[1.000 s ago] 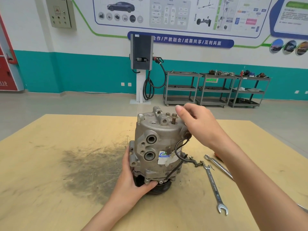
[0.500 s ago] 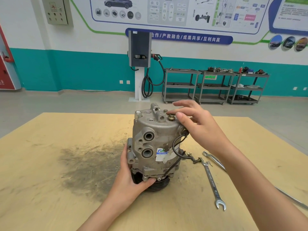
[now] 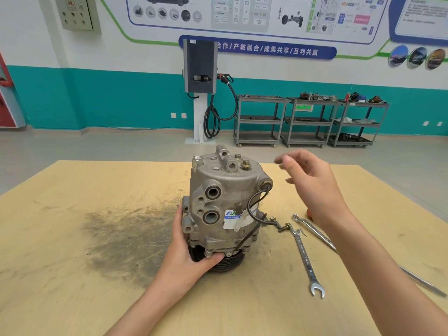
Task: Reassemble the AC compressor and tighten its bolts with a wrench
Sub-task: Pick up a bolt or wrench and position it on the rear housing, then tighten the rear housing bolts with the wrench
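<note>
A grey AC compressor (image 3: 225, 202) stands upright on its black pulley in the middle of a wooden table (image 3: 72, 238). My left hand (image 3: 191, 253) grips its lower left side, thumb on the bottom flange. On its top cover a bolt (image 3: 246, 164) sticks up, with a second bolt (image 3: 237, 156) behind it. My right hand (image 3: 312, 185) hovers in the air just right of the top, fingers spread and holding nothing. A combination wrench (image 3: 306, 260) lies on the table to the right, with a second wrench (image 3: 315, 232) beside it.
A loose bolt (image 3: 283, 227) lies by the compressor's black wire. A long metal bar (image 3: 421, 282) rests near the table's right edge. A dark grease stain (image 3: 126, 241) marks the wood on the left. Tool carts (image 3: 310, 120) and a charger stand (image 3: 200, 88) line the far wall.
My right hand has let go of the bolt on the top cover and lifted away to the right, fingers opening. My left hand keeps its hold on the compressor.
</note>
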`<state>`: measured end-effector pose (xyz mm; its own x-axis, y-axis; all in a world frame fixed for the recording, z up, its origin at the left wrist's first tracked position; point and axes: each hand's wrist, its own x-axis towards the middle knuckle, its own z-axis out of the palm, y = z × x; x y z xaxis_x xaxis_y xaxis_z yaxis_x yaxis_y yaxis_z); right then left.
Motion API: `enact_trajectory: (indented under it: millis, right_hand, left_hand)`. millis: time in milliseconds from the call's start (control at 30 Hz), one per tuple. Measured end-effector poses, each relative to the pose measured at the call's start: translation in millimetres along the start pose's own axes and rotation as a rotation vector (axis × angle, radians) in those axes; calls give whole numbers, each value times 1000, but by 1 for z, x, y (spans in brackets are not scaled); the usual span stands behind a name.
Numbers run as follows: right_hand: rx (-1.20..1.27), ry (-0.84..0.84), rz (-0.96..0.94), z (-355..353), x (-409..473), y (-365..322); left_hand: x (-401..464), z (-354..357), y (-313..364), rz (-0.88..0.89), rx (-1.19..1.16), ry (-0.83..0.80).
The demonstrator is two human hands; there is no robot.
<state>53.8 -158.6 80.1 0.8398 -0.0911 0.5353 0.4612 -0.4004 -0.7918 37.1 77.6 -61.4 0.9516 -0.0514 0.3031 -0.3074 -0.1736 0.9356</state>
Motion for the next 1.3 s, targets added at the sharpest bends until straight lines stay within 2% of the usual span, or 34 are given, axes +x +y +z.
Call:
enact_trajectory:
  millis: [33,100,167,267,333,400,533,633,733,867,967,1067,1167,1300]
  right_hand:
    - [-90,1,40,-6,-1,6]
    - [-451,-76,162,-21,-2,23]
    - [-857,-294,343,-32,-8,42]
    - [-1165,-589,514,-33,-24,65]
    - [-1241,-694,539,-30,-33,75]
    - [-1239,-709,556,-29,-37,83]
    - [-1217,-662,565,-25,-38,86]
    - [-1202,-565,538,-20,-40,91]
    - [-1101,-504,563,-22,-39,94]
    - [-698,-374,564,-35,-28,86]
    - [-121,-324,574,-43,-15,61]
    - [438,-457,547,-51,-3,31]
    - [599,-619,426,-48,7,8]
    - [602,-670,332,-32,17,-14]
  left_hand:
    - [0,0,0,0,6,-1]
    - [-1,0,1,-2,14,-1]
    - [-1,0,1,-5,13,-2]
    - [-1,0,2,-12,6,1]
    - [-1,0,2,-11,10,1]
    - [-1,0,1,-5,9,-1]
    - [0,1,0,2,4,-9]
    - [0,1,0,4,3,-12]
    - [-1,1,0,-3,-1,-10]
    - [0,1,0,-7,0,-3]
    - [0,1,1,-17,6,-2]
    - [0,0,0,-12,23,14]
    - [1,0,-3,-10,23,13]
    - [2,-1,-3,-4,41,22]
